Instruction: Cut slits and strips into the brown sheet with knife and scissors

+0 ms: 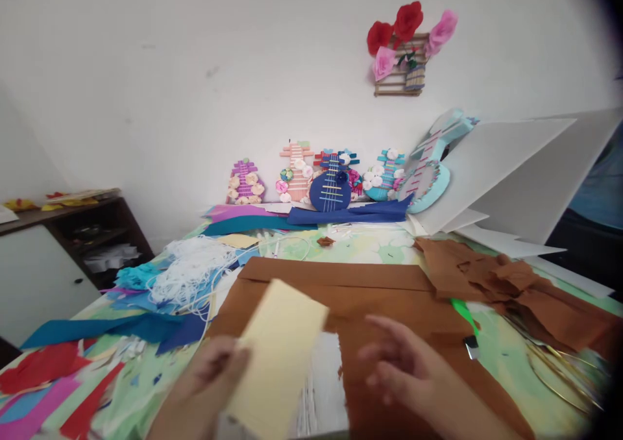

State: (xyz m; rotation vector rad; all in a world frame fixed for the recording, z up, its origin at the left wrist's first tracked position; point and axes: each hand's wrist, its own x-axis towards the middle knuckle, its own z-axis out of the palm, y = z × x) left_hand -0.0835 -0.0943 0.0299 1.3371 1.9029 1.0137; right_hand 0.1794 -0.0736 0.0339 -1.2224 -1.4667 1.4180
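Observation:
My left hand (211, 378) pinches the left edge of a pale yellow rectangular card (280, 355), held tilted over the work area. To the right of the card, my right hand (402, 368) hangs in the air with its fingers apart and nothing in them. Below both hands a large sheet of brown paper (374, 304) is spread out. A white piece with rough edges (328, 388) lies on the brown sheet, partly hidden behind the card.
Tangled white cord (189, 271) and coloured scraps lie at left. Crumpled brown paper (525, 291), a green-handled tool (470, 342) and golden wire (559, 375) are at right. Decorated paper instruments (331, 190) stand along the wall, beside white boards (501, 161).

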